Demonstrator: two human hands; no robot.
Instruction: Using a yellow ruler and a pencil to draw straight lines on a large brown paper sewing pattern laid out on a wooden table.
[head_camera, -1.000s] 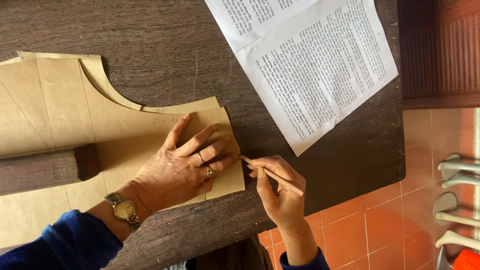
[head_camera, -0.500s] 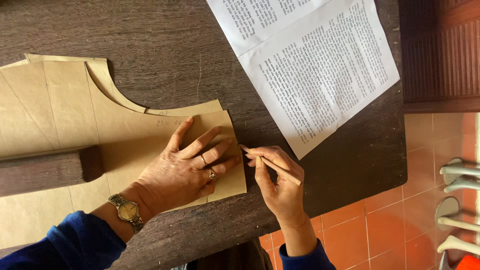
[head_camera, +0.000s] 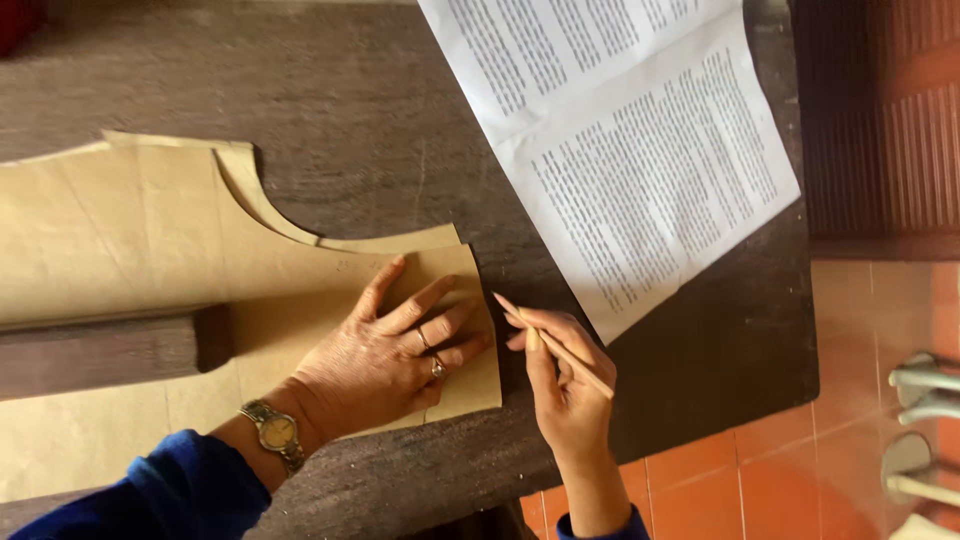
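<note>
Pressing flat, fingers spread, left hand (head_camera: 385, 360) pins brown pattern paper (head_camera: 150, 260); right hand (head_camera: 565, 385) clamps pencil (head_camera: 552, 345) w/ tip at paper's edge.

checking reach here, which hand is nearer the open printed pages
Right. The right hand, holding a pencil, sits just below the printed pages; the left hand lies flat on the brown paper pattern, farther left.

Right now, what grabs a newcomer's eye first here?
The left hand pressed flat on a tan paper pattern piece at centre, with the right hand beside it holding a pencil whose tip meets the pattern's right edge. At upper right, white printed sheets lie on the dark wooden table.
</note>
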